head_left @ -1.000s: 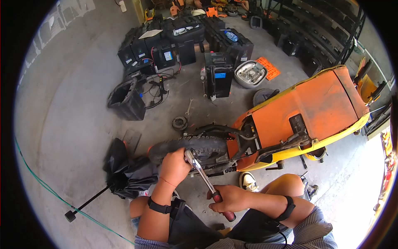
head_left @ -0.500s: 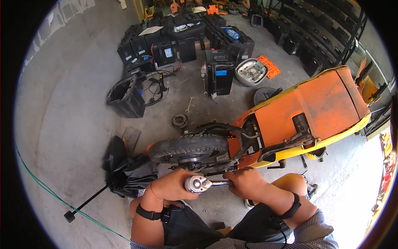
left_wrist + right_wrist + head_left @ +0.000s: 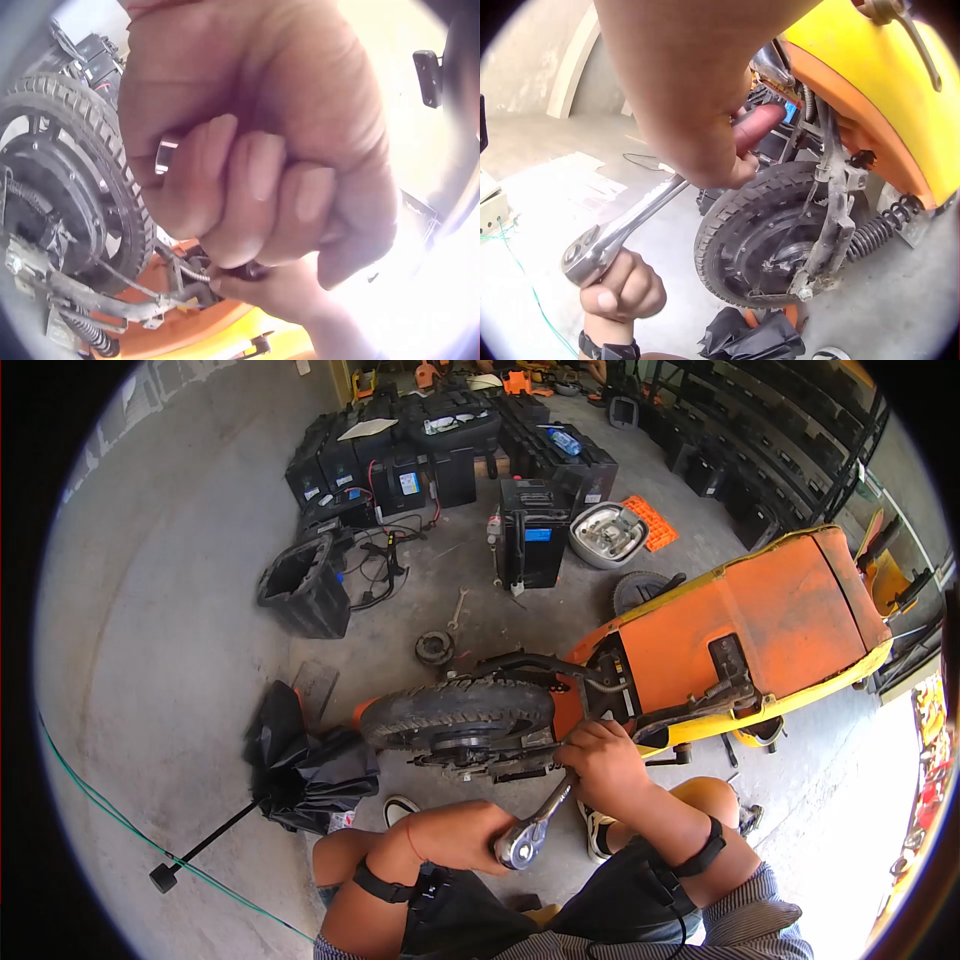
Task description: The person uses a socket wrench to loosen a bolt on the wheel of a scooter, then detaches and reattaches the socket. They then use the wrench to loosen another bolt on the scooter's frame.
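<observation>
A chrome ratchet wrench (image 3: 540, 825) with a red grip is held between both hands, over the person's lap. My left hand (image 3: 465, 835) curls its fingers at the ratchet's round head; a bit of shiny metal shows inside the fist in the left wrist view. My right hand (image 3: 605, 760) grips the handle, and the red grip (image 3: 759, 126) sticks out past it in the right wrist view. Just beyond the hands, the scooter's black wheel (image 3: 480, 705) has its hub facing the person. The wrench is apart from this wheel.
The orange and yellow scooter (image 3: 740, 610) lies on its side. A black bag (image 3: 275, 750) is left of the wheel. An open-ended spanner (image 3: 460, 608) and a metal ring (image 3: 434, 648) lie on the floor, with black battery cases (image 3: 530, 545) farther back.
The ratchet has come away from the wheel hub toward the person's lap. Its handle has swung round, from pointing at the person to pointing away, with the right hand moving forward.
</observation>
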Demonstrator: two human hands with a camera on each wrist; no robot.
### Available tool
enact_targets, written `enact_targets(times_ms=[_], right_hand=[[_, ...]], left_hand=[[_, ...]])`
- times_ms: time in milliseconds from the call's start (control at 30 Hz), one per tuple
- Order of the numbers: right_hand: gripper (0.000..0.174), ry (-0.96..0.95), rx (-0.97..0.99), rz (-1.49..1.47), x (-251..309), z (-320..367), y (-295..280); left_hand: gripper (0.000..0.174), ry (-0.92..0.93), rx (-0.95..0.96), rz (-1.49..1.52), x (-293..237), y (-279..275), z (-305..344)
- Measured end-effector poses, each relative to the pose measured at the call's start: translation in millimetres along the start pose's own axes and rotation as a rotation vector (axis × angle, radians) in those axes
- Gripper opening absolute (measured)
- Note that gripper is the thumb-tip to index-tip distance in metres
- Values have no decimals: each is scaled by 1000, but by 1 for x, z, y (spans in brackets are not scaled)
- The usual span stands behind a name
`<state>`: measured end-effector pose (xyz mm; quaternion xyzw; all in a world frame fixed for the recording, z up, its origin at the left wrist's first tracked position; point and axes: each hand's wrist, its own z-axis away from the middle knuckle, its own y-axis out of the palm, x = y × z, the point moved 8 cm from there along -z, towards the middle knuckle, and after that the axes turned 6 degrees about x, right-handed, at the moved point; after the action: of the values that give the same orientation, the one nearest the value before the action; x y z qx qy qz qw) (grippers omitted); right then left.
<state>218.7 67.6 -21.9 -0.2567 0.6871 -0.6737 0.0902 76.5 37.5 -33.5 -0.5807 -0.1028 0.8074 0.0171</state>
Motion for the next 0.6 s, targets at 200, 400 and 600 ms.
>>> enact_targets(times_ms=[200, 400, 600], right_hand=[[20, 183, 423, -270, 10, 8, 40], [28, 143, 630, -606, 35, 15, 47], [27, 336, 726, -1276, 40, 16, 48]], left_hand=[[34, -152, -487, -62, 4, -58, 36], [27, -235, -808, -78, 35, -88, 45], [21, -609, -949, -392, 60, -97, 38]])
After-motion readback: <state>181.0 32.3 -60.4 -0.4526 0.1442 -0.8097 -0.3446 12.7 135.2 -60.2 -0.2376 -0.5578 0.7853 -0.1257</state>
